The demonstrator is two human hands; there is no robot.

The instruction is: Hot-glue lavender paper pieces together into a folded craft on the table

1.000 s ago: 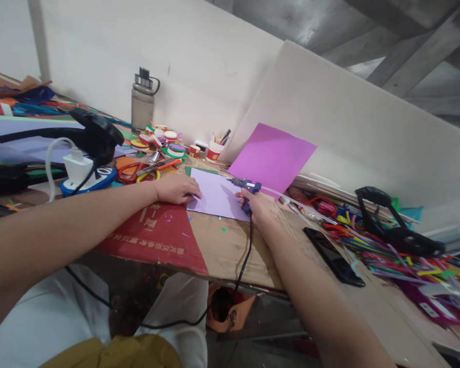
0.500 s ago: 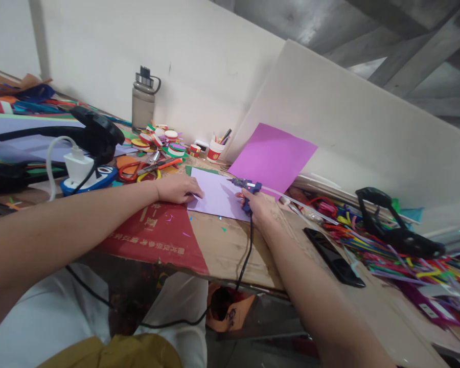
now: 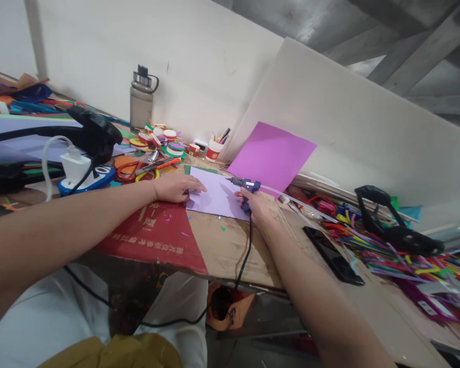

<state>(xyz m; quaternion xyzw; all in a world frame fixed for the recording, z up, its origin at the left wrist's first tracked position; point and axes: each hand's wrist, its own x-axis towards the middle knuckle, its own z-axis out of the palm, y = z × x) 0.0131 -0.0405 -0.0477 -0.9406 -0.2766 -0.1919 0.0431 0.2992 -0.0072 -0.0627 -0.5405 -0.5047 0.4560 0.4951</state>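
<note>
Left hand (image 3: 176, 188) shifted, lilac paper (image 3: 220, 197) — beneath fingers

Grey bottle (image 3: 141, 108) upright near the white wall (image 3: 214, 66), black phone (image 3: 332, 255) lying flat

The paper (image 3: 214, 197) lies on the cardboard (image 3: 230, 245); left of the paper are the scissors (image 3: 138, 165), right of it the phone (image 3: 332, 254), behind it the cup (image 3: 213, 150).

Along the front edge of the tabletop (image 3: 218, 250), room lies left of the glue gun's (image 3: 249, 190) cord (image 3: 250, 237); a smartphone (image 3: 332, 255) obstructs farther right.
</note>
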